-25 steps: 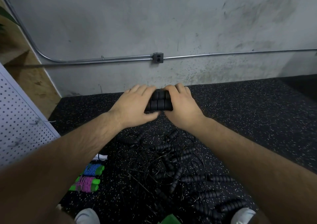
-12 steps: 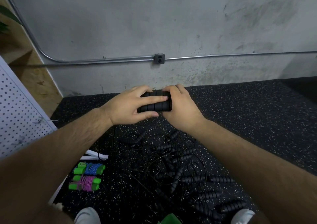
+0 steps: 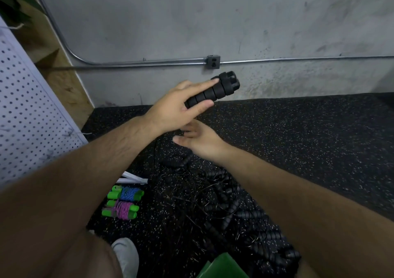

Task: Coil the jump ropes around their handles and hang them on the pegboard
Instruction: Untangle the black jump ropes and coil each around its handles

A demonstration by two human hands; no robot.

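Grey concrete wall rises behind the speckled black rubber floor. In front of that wall I hold the bundled black handles up in my left hand, fingers along the top, thumb pressing from below, free ends tilted up to the right. Just beneath, my right hand is relaxed and grips nothing. Below lies the tangle of black ropes. Left of it sit 2 green-handled coils, the blue rope and the pink rope, near the white pegboard.

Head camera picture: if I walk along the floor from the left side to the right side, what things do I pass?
Pegboard → coiled ropes with green handles → tangled pile of black jump ropes.
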